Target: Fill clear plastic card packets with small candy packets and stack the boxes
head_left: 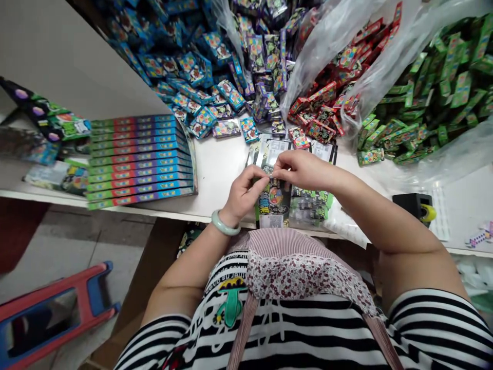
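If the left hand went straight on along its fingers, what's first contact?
Probably the right hand: its fingertips lie just ahead of the left hand. Depth is unclear, so they may already touch.

Hands (245, 192) close together over dark printed packet (276, 199); blue, purple, red, green boxes (192, 68) heaped beyond.

Worktop (221, 177): a bare strip ran just left of the left hand (243, 194), giving it a way sideways.
Striped stack (138, 162): closed that way farther left, like a low wall.
Blue box (249, 129): lay loose ahead of the left hand.
Red box (298, 137): lay just ahead of the right hand (302, 168).
Box heaps (188, 67): blocked the reach beyond both.
Clear plastic (311, 56): draped among the heaps, ahead and right of the right hand.
Tape dispenser (408, 204): stood well to its right.
Printed packets (275, 200): lay low beneath both hands.
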A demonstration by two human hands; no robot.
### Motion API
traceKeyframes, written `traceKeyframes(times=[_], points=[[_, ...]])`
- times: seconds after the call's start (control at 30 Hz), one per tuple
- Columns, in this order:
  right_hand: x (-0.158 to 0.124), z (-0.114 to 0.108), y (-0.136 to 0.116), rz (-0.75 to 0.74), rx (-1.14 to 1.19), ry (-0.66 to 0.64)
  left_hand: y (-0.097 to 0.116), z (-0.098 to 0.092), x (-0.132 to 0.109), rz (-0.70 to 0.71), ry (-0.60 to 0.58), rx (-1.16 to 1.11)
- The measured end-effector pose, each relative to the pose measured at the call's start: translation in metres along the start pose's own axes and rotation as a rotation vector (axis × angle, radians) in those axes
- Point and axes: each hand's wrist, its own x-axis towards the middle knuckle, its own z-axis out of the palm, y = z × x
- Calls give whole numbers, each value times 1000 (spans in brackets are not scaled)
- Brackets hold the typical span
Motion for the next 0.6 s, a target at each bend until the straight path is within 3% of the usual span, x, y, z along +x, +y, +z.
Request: traceKeyframes(times=[0.2,0.27,0.37,0.5,0.6], points=[[5,3,-1,102,102,8,-3,7,-2,35,78,24],[9,6,3,172,275,-24,-2,6,-3,42,91,46],[16,13,12,389,630,-120,-1,5,-5,11,89,67],[21,19,21,596,920,-189,-8,2,-7,-107,36,-61],[14,14,26,583,988,-48,-9,-9,-12,-212,-18,-155]])
